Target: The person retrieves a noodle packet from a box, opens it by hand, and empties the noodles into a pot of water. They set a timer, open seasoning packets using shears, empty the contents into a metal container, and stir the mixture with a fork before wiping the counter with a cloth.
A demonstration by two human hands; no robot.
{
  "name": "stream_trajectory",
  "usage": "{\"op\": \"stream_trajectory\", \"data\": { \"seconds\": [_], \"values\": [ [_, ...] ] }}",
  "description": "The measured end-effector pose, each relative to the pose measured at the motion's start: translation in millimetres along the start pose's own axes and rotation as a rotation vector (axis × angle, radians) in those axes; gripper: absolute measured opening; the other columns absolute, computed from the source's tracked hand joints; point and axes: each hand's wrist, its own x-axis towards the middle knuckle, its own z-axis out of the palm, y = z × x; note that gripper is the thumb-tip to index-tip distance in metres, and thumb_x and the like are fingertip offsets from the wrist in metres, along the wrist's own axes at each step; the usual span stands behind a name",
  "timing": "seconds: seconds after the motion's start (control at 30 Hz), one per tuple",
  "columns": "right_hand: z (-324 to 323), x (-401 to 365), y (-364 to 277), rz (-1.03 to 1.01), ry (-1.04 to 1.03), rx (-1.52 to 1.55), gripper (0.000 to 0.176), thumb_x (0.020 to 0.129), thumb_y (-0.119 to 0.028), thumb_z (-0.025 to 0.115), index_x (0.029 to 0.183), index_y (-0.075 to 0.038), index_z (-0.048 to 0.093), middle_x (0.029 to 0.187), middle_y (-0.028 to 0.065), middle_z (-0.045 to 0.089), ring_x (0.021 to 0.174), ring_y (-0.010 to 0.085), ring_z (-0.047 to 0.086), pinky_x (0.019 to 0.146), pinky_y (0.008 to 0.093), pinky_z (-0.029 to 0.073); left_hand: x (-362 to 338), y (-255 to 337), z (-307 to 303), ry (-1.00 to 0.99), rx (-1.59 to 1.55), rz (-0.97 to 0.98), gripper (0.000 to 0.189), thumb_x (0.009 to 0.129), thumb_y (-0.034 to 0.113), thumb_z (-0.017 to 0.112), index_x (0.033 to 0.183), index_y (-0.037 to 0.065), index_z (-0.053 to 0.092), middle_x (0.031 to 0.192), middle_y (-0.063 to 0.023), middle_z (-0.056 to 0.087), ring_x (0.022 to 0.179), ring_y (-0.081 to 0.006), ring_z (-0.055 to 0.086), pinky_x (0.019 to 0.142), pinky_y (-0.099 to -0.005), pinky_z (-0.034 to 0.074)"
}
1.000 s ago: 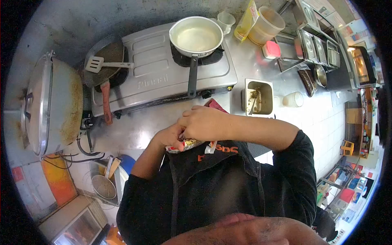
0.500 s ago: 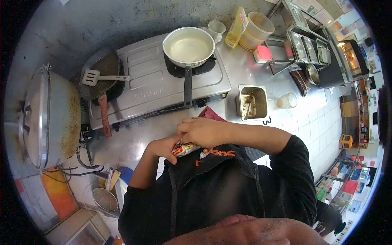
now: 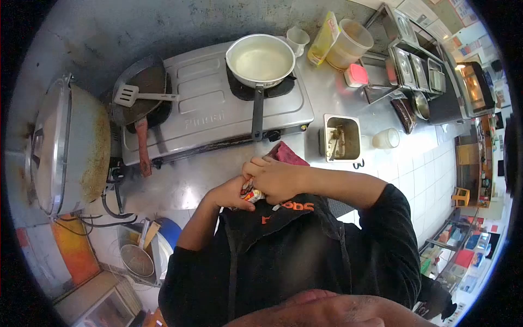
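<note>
A small glossy printed packet (image 3: pixel 253 195), white, red and yellow, is held close in front of the black apron. My left hand (image 3: pixel 230 194) is closed around its left side, with the thumb along the lower edge. From above, my right hand (image 3: pixel 278 179) pinches the packet with bent fingers, its fingertips meeting those of my left. Most of the packet is hidden by the fingers, so its contents do not show. Just beyond my right hand lies a dark red cloth (image 3: pixel 289 154) on the steel counter.
A pan of pale liquid (image 3: pixel 260 59) sits on the right burner of the gas stove (image 3: pixel 201 101). On the left burner, a frying pan (image 3: pixel 143 87) carries a slotted turner (image 3: pixel 131 96). A steel container (image 3: pixel 341 139) and a glass (image 3: pixel 385 138) stand right. A large pot (image 3: pixel 87 147) is left.
My hands have closed in around the packet, and less of it shows now. The stove and counter items appear slightly shifted rightward as the head view moved.
</note>
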Motion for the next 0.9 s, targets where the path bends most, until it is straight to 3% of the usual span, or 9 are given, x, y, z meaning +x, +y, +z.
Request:
{"op": "stream_trajectory", "data": {
  "seconds": [0.23, 0.27, 0.33, 0.47, 0.57, 0.77, 0.9],
  "values": [
    [13.3, -13.8, 14.6, -0.115, 0.213, 0.207, 0.030, 0.060, -0.008, 0.075, 0.089, -0.002, 0.071, 0.135, 0.0135, 0.048, 0.124, 0.0339, 0.042, 0.106, 0.0467, 0.037, -6.1, -17.5, -9.6, -0.065, 0.153, 0.093, 0.097, 0.064, 0.032, 0.090, 0.142, -0.001, 0.041, 0.134, -0.0154, 0.056, 0.124, -0.0240, 0.053, 0.107, -0.0349, 0.040],
    [14.8, -12.5, 16.4, -0.106, 0.173, 0.238, 0.035, 0.063, -0.011, 0.074, 0.096, -0.002, 0.071, 0.144, 0.0162, 0.043, 0.131, 0.0372, 0.038, 0.109, 0.0490, 0.034, -6.2, -20.7, -7.4, -0.055, 0.090, 0.082, 0.097, 0.064, 0.032, 0.090, 0.141, -0.001, 0.042, 0.133, -0.0155, 0.056, 0.124, -0.0244, 0.053, 0.107, -0.0350, 0.040],
    [17.5, -9.5, 13.6, -0.060, 0.112, 0.191, 0.041, 0.063, -0.015, 0.074, 0.102, 0.000, 0.071, 0.148, 0.0179, 0.038, 0.134, 0.0392, 0.035, 0.111, 0.0505, 0.032, -3.0, -17.8, -1.3, -0.049, -0.031, 0.062, 0.096, 0.063, 0.031, 0.091, 0.140, -0.001, 0.043, 0.131, -0.0158, 0.057, 0.123, -0.0251, 0.054, 0.106, -0.0353, 0.041],
    [15.0, -0.9, 12.0, 0.044, -0.024, 0.104, 0.053, 0.063, -0.021, 0.076, 0.109, 0.003, 0.069, 0.153, 0.0201, 0.032, 0.141, 0.0408, 0.028, 0.114, 0.0532, 0.029, 4.2, -5.0, 3.4, -0.007, 0.132, -0.025, 0.093, 0.063, 0.028, 0.090, 0.138, -0.002, 0.044, 0.130, -0.0163, 0.057, 0.122, -0.0257, 0.055, 0.106, -0.0363, 0.042],
    [16.3, 4.6, 12.4, 0.048, -0.039, 0.109, 0.052, 0.060, -0.023, 0.079, 0.104, 0.004, 0.071, 0.152, 0.0189, 0.035, 0.139, 0.0385, 0.030, 0.113, 0.0531, 0.029, 7.4, -13.6, 7.7, 0.018, 0.142, 0.010, 0.095, 0.063, 0.028, 0.090, 0.139, -0.002, 0.043, 0.129, -0.0166, 0.057, 0.122, -0.0257, 0.054, 0.106, -0.0367, 0.042],
    [12.4, -9.4, 11.9, -0.026, 0.213, 0.193, 0.039, 0.056, -0.019, 0.083, 0.090, -0.001, 0.075, 0.143, 0.0101, 0.047, 0.135, 0.0330, 0.038, 0.109, 0.0491, 0.033, 7.8, -13.1, -0.4, -0.046, 0.068, 0.080, 0.103, 0.062, 0.029, 0.091, 0.144, -0.001, 0.037, 0.135, -0.0162, 0.053, 0.126, -0.0252, 0.051, 0.109, -0.0358, 0.039],
    [17.2, -16.2, 16.3, -0.083, 0.306, 0.112, 0.040, 0.054, -0.018, 0.086, 0.091, -0.006, 0.075, 0.136, 0.0078, 0.053, 0.131, 0.0323, 0.042, 0.103, 0.0490, 0.036, 4.0, -2.2, -6.3, -0.075, 0.113, 0.149, 0.105, 0.061, 0.030, 0.091, 0.145, 0.000, 0.036, 0.138, -0.0155, 0.051, 0.128, -0.0246, 0.050, 0.109, -0.0354, 0.038]
  ]
}}
